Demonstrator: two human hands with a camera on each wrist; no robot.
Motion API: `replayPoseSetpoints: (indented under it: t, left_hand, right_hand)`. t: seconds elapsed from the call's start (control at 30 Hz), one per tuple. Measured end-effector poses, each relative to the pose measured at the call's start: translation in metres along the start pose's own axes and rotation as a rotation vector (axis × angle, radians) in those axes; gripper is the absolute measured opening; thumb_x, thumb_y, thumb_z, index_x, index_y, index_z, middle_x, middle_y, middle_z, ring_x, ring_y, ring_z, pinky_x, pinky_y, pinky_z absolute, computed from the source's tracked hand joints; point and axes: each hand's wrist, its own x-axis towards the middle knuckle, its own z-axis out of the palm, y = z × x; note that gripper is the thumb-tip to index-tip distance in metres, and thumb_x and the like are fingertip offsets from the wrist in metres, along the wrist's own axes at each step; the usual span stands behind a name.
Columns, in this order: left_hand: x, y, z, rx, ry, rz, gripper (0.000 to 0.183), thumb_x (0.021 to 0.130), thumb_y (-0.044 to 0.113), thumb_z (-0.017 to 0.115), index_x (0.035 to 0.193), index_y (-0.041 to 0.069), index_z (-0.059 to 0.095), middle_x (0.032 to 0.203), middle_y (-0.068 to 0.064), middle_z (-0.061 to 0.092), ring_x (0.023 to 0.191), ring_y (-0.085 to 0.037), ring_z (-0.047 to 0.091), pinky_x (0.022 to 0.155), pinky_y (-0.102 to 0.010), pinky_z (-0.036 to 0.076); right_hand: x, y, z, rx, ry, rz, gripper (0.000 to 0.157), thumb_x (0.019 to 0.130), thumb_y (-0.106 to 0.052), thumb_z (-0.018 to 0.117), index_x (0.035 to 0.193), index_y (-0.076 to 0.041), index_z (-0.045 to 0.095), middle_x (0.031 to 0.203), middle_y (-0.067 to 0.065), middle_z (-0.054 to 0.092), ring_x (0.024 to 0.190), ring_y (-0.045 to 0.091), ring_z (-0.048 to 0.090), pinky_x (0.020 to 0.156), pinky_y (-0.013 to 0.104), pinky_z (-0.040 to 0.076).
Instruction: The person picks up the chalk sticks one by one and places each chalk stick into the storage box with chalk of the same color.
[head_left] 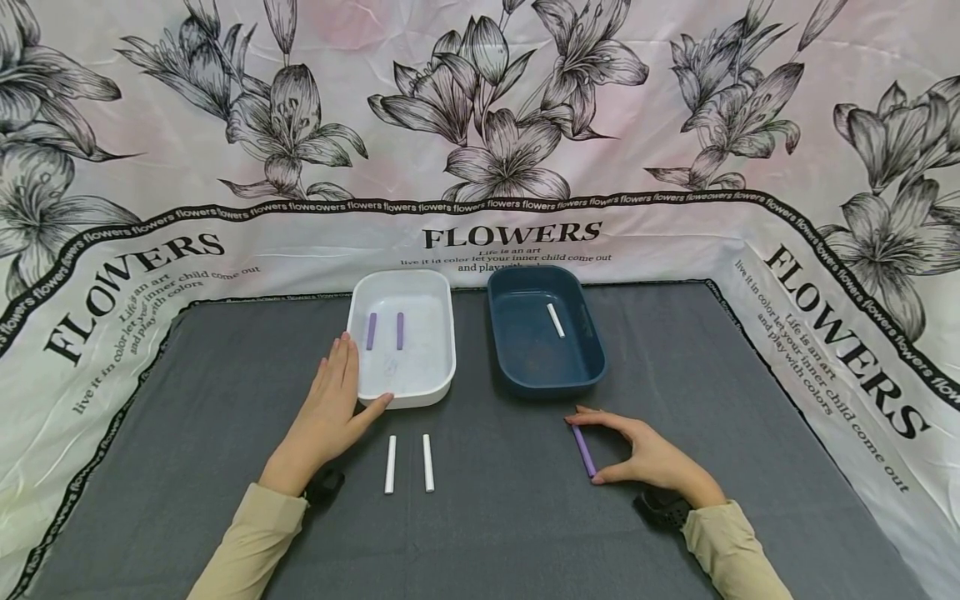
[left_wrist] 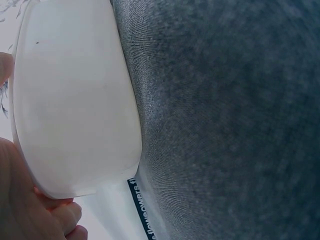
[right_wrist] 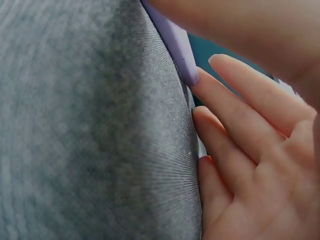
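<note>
My right hand (head_left: 648, 450) pinches a purple chalk stick (head_left: 583, 452) by its two ends, thumb at the near end and fingertips at the far one. In the right wrist view this purple chalk (right_wrist: 177, 47) lies close over the grey cloth. My left hand (head_left: 322, 408) rests against the white tray (head_left: 405, 398), straight fingers along its left side and thumb at the near rim. Two purple chalk sticks, a left one (head_left: 371, 332) and a right one (head_left: 400, 331), lie inside that tray. A white chalk stick (head_left: 556, 320) lies in the dark blue tray (head_left: 551, 390).
Two white chalk sticks, one on the left (head_left: 390, 464) and one on the right (head_left: 428, 462), lie on the grey cloth (head_left: 480, 533) in front of the white tray. A flower-printed cloth border (head_left: 510, 237) runs behind the trays and down both sides.
</note>
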Motion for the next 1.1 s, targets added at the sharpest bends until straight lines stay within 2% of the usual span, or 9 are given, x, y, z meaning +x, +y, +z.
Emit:
replayPoseSetpoints:
  t: [0.2,0.4,0.7,0.97,1.1]
  left_hand:
    - [0.0,-0.002,0.0,0.003,0.003,0.002,0.102,0.097,0.06,0.05,0.155,-0.008,0.001,0.164,-0.022,-0.006,0.151,-0.036,-0.003,0.119,-0.055,0.009]
    - [0.0,-0.002,0.001,-0.006,0.01,0.003,0.101,0.097,0.059,0.051,0.155,-0.009,0.002,0.163,-0.023,-0.005,0.151,-0.037,-0.003,0.119,-0.055,0.008]
    - [-0.001,-0.001,0.0,-0.012,0.02,0.002,0.101,0.097,0.058,0.051,0.154,-0.01,0.003,0.163,-0.025,-0.003,0.151,-0.038,-0.002,0.119,-0.056,0.009]
    - [0.0,-0.001,0.001,-0.008,0.008,0.001,0.101,0.098,0.059,0.05,0.155,-0.008,0.0,0.163,-0.023,-0.005,0.15,-0.039,0.0,0.12,-0.053,0.007]
    - [0.0,-0.001,0.001,-0.005,0.003,0.002,0.102,0.098,0.059,0.05,0.155,-0.008,-0.001,0.163,-0.024,-0.005,0.15,-0.039,-0.001,0.12,-0.055,0.008]
  right_hand:
    - [0.002,-0.005,-0.005,-0.04,-0.006,-0.014,0.077,0.073,-0.029,0.09,0.142,-0.018,0.056,0.15,0.006,0.048,0.143,0.031,0.034,0.108,0.009,0.023]
    - [0.003,-0.007,-0.009,-0.029,-0.012,-0.031,0.076,0.074,-0.026,0.09,0.141,-0.016,0.056,0.146,0.006,0.052,0.141,0.02,0.038,0.107,0.011,0.026]
    - [0.006,-0.015,-0.011,-0.008,-0.019,-0.004,0.076,0.075,-0.025,0.089,0.142,-0.021,0.055,0.144,-0.005,0.054,0.142,0.022,0.037,0.108,0.012,0.026]
    - [0.01,-0.024,-0.014,0.048,-0.03,-0.036,0.077,0.076,-0.017,0.088,0.144,-0.016,0.052,0.147,0.001,0.052,0.141,0.017,0.038,0.111,0.014,0.025]
    - [0.012,-0.031,-0.015,0.035,-0.034,-0.027,0.078,0.076,-0.018,0.088,0.145,-0.018,0.051,0.147,-0.002,0.051,0.141,0.013,0.038,0.112,0.015,0.025]
